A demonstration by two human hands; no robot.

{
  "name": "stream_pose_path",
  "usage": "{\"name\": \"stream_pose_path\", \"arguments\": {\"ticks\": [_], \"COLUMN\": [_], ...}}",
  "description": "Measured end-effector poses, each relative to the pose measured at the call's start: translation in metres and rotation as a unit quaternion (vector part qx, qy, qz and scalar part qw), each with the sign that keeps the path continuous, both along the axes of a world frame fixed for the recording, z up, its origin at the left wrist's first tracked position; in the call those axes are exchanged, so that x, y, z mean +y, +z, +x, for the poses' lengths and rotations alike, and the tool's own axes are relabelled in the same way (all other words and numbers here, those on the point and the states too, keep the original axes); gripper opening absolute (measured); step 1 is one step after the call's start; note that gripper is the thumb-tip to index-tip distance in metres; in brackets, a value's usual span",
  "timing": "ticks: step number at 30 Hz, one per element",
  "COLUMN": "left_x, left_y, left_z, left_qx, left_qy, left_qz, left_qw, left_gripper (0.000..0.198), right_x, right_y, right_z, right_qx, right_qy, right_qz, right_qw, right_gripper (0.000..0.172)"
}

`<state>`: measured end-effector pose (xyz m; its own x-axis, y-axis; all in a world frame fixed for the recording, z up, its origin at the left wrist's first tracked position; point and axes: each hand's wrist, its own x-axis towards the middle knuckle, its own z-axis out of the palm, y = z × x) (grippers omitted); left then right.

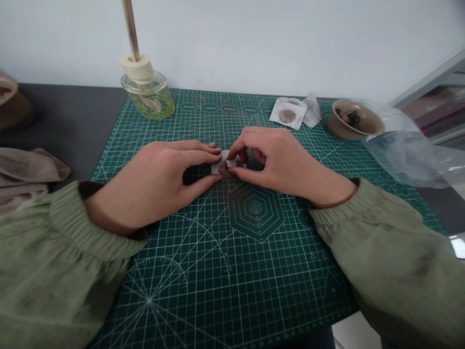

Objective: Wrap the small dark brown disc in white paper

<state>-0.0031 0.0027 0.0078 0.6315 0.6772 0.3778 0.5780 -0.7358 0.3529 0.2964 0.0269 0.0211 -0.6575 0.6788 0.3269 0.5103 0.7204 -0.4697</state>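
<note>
On the green cutting mat (254, 271) lies a small white paper sachet (224, 169) with brown showing through, between my two hands. The fingers and thumb of my left hand (170, 169) press on its left edge. Thumb and forefinger of my right hand (272, 157) pinch a small pale, brownish lump at the middle of the sachet; whether this is a fold of the paper or a separate piece, I cannot tell. My fingers cover parts of the sachet's edges.
Behind my right hand lie two similar sachets (288, 113). A brown bowl (354, 127) with dark pieces stands at right beside a clear plastic bag (403, 150). Back left are a reed diffuser bottle (147, 94), another brown pot (12, 106) and a crumpled brown cloth (31, 169).
</note>
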Motion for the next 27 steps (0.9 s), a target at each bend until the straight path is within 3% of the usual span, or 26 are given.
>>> {"name": "stream_pose_path", "arguments": {"ticks": [18, 27], "left_x": [0.0012, 0.0037], "left_y": [-0.0021, -0.0031], "left_z": [0.0009, 0.0009], "left_qx": [-0.008, -0.017], "left_qy": [0.010, 0.016], "left_qz": [-0.014, -0.019], "left_qw": [1.000, 1.000], "left_gripper": [0.032, 0.035], "right_x": [0.0005, -0.0031], "right_y": [-0.0054, -0.0008], "right_z": [-0.0046, -0.0025], "right_qx": [0.023, 0.026], "right_qy": [-0.010, -0.016], "right_qz": [-0.011, -0.055], "right_qw": [1.000, 0.998], "right_gripper": [0.012, 0.011]}}
